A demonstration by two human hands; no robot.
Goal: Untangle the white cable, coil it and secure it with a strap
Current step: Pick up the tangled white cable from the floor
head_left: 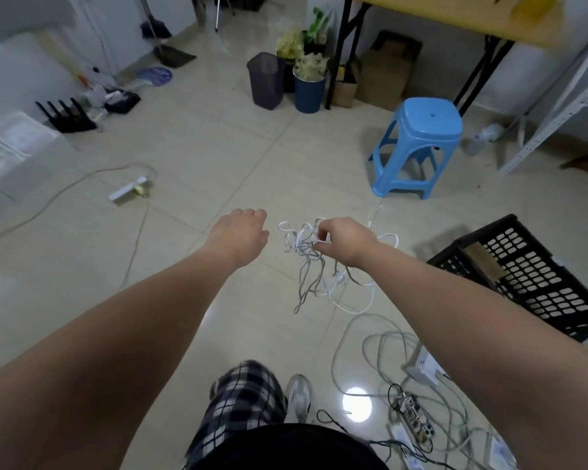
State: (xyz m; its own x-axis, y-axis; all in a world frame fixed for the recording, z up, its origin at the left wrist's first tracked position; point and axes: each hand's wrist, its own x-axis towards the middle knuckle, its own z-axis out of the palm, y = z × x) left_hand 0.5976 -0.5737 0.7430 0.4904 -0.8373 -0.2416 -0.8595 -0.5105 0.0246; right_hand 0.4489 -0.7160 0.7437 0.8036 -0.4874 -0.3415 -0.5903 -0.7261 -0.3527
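R hand (345, 237) pinches white cable (305, 247) nr black crate (537, 278).

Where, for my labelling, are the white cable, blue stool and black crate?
white cable (302, 241): head view, on the tangled bunch.
blue stool (433, 118): head view, on the seat top.
black crate (537, 266): head view, on its perforated wall.

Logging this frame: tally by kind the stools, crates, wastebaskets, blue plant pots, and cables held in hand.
Light blue plastic stool: 1
Black plastic lattice crate: 1
Dark grey mesh wastebasket: 1
Dark blue round plant pot: 1
Tangled white cable, pinched by the right hand: 1
Total: 5
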